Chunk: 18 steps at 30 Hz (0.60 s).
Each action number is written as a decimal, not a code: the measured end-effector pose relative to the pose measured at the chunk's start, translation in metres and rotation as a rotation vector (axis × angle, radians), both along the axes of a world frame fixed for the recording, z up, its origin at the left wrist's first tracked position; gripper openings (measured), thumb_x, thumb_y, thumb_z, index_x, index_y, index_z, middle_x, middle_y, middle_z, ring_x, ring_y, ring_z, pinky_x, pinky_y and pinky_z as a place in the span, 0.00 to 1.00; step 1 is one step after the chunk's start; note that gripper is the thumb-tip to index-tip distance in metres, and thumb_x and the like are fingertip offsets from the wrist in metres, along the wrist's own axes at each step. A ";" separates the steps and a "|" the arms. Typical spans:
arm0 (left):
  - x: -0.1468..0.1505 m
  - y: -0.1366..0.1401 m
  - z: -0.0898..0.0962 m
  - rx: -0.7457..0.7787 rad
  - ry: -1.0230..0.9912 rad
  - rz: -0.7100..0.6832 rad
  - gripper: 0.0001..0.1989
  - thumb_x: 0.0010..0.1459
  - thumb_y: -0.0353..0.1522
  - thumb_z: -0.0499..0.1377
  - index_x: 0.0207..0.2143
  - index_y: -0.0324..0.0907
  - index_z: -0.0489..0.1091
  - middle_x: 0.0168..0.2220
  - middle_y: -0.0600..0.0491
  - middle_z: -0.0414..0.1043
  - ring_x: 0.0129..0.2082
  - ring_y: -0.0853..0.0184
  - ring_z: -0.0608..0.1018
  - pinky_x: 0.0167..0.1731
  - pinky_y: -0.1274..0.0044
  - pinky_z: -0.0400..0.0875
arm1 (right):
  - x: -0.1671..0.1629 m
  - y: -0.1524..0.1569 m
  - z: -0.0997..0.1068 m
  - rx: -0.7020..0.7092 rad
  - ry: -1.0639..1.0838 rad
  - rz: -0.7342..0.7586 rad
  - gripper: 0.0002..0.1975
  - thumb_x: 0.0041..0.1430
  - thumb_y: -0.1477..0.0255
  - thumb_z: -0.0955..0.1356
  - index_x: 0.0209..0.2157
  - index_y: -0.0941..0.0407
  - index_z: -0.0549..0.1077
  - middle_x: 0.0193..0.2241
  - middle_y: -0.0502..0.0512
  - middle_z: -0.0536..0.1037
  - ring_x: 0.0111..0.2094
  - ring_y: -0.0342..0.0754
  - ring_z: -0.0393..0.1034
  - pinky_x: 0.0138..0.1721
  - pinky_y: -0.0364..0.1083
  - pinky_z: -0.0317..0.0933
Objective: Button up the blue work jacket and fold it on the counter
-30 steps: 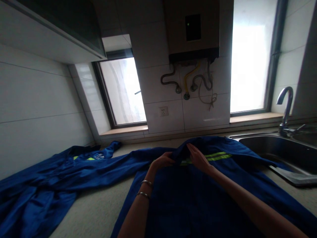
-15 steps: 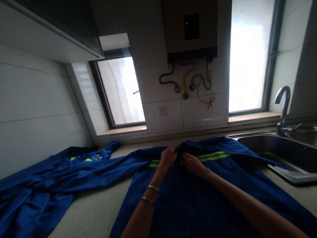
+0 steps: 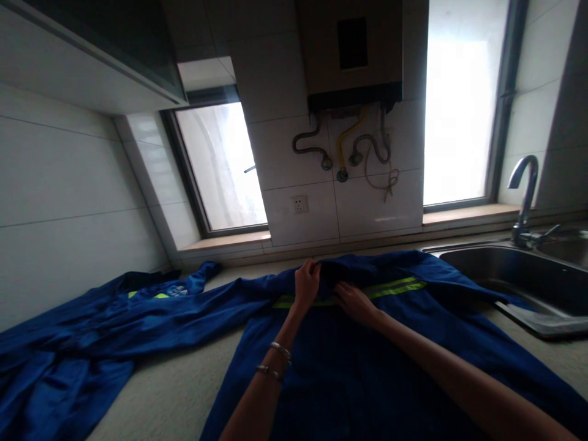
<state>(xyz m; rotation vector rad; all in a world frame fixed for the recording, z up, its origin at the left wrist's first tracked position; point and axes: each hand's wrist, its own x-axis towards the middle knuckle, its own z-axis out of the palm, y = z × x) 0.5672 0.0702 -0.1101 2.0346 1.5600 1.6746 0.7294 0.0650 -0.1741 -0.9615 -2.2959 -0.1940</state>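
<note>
A blue jacket with a yellow-green reflective stripe lies spread over the counter, its collar end toward the wall. My left hand is closed, its fingers and thumb pinching the cloth near the collar. Just to the right, my right hand rests palm down on the jacket near the stripe, fingers stretched toward the left; its thumb is hidden. One sleeve reaches left to a second bunched blue garment, which has yellow-green patches. The other sleeve extends right toward the sink.
A steel sink with a curved faucet is at the right, a dark-edged flat board at its front edge. A water heater with pipes hangs on the tiled wall between two windows. A cabinet overhangs the left.
My left hand has risen slightly and shifted left with the pinched cloth, leaving a wider gap between the hands. My right hand stays nearly in place. The view has shifted a little.
</note>
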 end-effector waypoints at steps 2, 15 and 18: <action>0.002 -0.006 0.006 0.043 -0.037 0.031 0.09 0.55 0.35 0.53 0.26 0.40 0.67 0.23 0.55 0.69 0.24 0.71 0.70 0.28 0.81 0.59 | -0.004 -0.001 -0.002 0.005 0.010 -0.045 0.05 0.60 0.74 0.60 0.37 0.57 0.66 0.36 0.57 0.70 0.37 0.48 0.65 0.40 0.47 0.60; -0.002 -0.005 0.004 -0.027 0.026 0.075 0.06 0.55 0.33 0.54 0.29 0.42 0.68 0.26 0.52 0.72 0.28 0.66 0.73 0.33 0.78 0.61 | 0.046 0.009 0.034 0.203 0.325 -0.147 0.10 0.58 0.65 0.62 0.33 0.57 0.68 0.32 0.56 0.71 0.36 0.46 0.65 0.38 0.44 0.58; -0.005 -0.005 0.002 -0.072 0.042 0.067 0.06 0.55 0.34 0.54 0.31 0.42 0.68 0.28 0.50 0.72 0.30 0.65 0.73 0.34 0.77 0.60 | 0.078 0.027 0.042 0.036 0.465 -0.372 0.17 0.54 0.57 0.64 0.30 0.57 0.70 0.27 0.54 0.72 0.29 0.45 0.66 0.30 0.43 0.59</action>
